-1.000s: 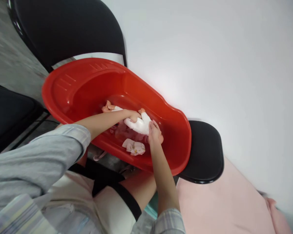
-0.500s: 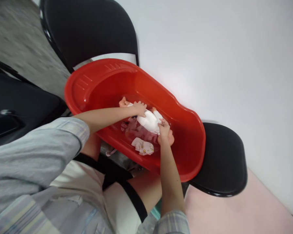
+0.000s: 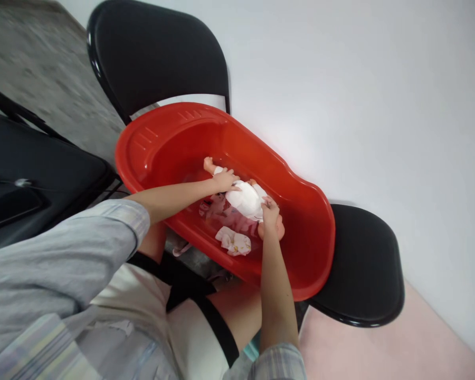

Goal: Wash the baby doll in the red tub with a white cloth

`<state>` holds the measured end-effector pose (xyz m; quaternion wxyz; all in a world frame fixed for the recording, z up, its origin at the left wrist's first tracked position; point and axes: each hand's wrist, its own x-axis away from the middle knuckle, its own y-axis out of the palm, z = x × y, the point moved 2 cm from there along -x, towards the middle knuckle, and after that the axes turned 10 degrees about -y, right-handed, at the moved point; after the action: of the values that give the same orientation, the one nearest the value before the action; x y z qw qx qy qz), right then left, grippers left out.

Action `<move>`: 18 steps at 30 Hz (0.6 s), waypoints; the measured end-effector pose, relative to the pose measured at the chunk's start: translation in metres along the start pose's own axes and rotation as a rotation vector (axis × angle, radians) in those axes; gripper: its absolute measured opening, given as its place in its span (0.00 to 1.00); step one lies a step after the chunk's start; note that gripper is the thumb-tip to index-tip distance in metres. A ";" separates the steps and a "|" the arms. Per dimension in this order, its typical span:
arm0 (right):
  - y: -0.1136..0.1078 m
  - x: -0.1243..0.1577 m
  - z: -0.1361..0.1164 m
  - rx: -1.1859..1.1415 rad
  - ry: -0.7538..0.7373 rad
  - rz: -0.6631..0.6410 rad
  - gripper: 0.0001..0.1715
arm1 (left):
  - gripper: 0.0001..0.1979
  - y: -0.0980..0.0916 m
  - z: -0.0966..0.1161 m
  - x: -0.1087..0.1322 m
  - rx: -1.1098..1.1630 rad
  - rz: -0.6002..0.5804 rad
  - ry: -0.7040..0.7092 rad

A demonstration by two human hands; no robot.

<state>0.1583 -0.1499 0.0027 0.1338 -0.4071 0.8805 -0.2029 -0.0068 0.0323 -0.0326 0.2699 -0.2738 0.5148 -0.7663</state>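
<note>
A baby doll [image 3: 243, 196] dressed in white lies in the red tub [image 3: 320, 232], its head toward the right and one foot toward the upper left. My left hand [image 3: 225, 180] is closed around the doll's clothing at the hip and upper leg. Near the doll's neck, my right hand [image 3: 269, 209] pinches the white garment; the fingertips are partly hidden. Shallow water seems to cover the tub's bottom. Close to the near wall floats or lies a crumpled white cloth [image 3: 233, 241] with a small print. A pink printed cloth [image 3: 216, 207] shows under the water beside the doll.
The tub rests across two black chairs, one at the upper left [image 3: 158, 53] and one at the right [image 3: 364, 264]. A white wall [image 3: 360, 105] runs behind. Another black seat [image 3: 35, 174] stands at left, and a pink surface [image 3: 364, 348] lies at lower right.
The whole view has shifted slightly. Both hands stay on the doll; my right fingers now pinch the garment near the neck more tightly, and the doll's foot shows more.
</note>
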 end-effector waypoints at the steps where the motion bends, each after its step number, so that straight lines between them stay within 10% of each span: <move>1: 0.000 0.000 0.001 -0.010 0.001 0.008 0.16 | 0.32 -0.002 0.001 -0.001 -0.026 0.002 0.006; 13: 0.001 0.008 0.001 0.013 -0.153 0.083 0.14 | 0.37 0.001 0.000 -0.008 -0.008 -0.086 0.052; 18: 0.033 0.039 -0.010 -0.124 0.025 -0.372 0.10 | 0.38 0.006 -0.003 -0.013 0.018 -0.100 0.004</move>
<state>0.1075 -0.1578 -0.0065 0.0575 -0.5678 0.8023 -0.1747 0.0011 0.0408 -0.0410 0.2329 -0.2951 0.4941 -0.7839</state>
